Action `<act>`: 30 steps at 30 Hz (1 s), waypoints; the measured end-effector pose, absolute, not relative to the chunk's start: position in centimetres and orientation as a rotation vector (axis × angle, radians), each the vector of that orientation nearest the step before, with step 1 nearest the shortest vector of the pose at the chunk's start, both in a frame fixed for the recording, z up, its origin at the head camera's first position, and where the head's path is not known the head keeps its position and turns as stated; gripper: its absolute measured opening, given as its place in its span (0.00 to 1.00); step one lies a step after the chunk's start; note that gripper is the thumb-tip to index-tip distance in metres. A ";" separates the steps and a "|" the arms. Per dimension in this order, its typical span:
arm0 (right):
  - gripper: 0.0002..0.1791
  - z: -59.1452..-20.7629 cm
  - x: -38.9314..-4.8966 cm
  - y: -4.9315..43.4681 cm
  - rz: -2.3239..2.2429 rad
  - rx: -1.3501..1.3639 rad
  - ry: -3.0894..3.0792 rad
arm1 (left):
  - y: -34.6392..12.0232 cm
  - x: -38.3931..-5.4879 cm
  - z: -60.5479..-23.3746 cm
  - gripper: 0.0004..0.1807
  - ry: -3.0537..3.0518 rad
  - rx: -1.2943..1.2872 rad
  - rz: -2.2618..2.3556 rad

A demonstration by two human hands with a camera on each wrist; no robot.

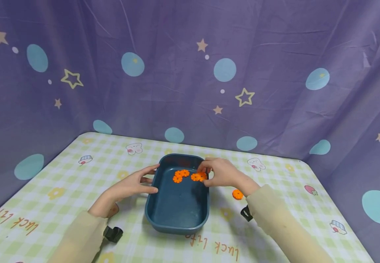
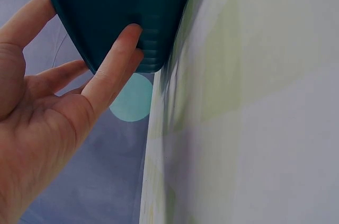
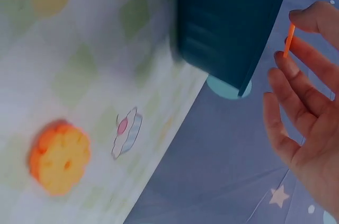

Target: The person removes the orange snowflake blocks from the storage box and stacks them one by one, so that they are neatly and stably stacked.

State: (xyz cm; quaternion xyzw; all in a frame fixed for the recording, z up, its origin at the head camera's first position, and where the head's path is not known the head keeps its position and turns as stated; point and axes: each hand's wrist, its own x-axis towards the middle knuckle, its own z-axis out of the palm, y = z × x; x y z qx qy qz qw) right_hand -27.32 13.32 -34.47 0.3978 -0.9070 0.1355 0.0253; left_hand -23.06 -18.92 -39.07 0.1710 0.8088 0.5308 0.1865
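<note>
A deep blue-green plastic bin [image 1: 176, 212] stands on the table, with several orange flower-shaped slices [image 1: 178, 179] lying on its floor. My left hand [image 1: 134, 184] is at the bin's left side, its spread fingers touching the outer wall and rim. In the left wrist view those fingers [image 2: 114, 70] lie fairly straight against the wall. Over the bin's right rim, my right hand [image 1: 221, 171] pinches a thin orange slice [image 3: 288, 41] on edge between thumb and fingertips. On the table right of the bin, beneath my right forearm, lies another orange slice [image 1: 237, 194].
A green-checked tablecloth [image 1: 111, 223] printed with cartoons and lettering covers the table. A purple curtain [image 1: 176, 33] with stars and blue ovals hangs behind it and along the sides. Black straps [image 1: 113, 234] show at both wrists.
</note>
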 end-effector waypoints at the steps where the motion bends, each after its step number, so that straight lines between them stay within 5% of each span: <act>1: 0.14 -34.4 -27.3 13.6 0.423 1.218 -2.801 | -18.9 -23.1 -39.1 0.44 2.278 0.483 1.494; 30: 0.13 -36.0 -26.8 20.5 0.467 1.051 -2.837 | -18.9 -23.2 -39.1 0.44 2.303 0.499 1.475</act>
